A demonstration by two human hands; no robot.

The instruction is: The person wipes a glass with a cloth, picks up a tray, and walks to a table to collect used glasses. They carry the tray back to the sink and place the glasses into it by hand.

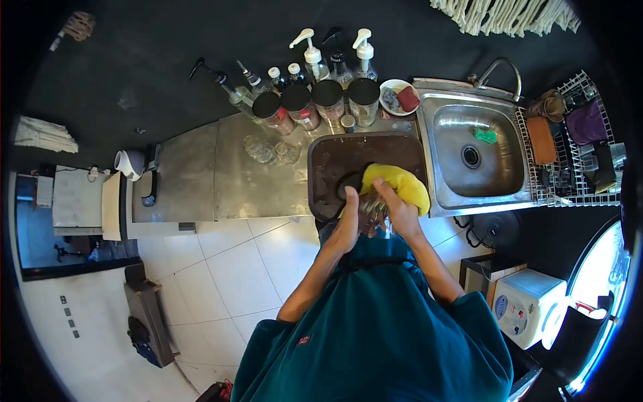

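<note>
Yellow cloth [406, 186], bunched in right hand's grip [396, 209], left hand [347, 224] grasping clear vessel [375, 220] (partly hidden)

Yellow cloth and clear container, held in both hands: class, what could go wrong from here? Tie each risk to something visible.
The clear container could slip from the left hand and right hand; it is near the counter's front edge, with a tiled floor below.

The bunched yellow cloth may hide part of the container, making a poor grip harder to notice.

A forward swing might knock the black-lidded jars, crowded together behind the brown tray.
</note>
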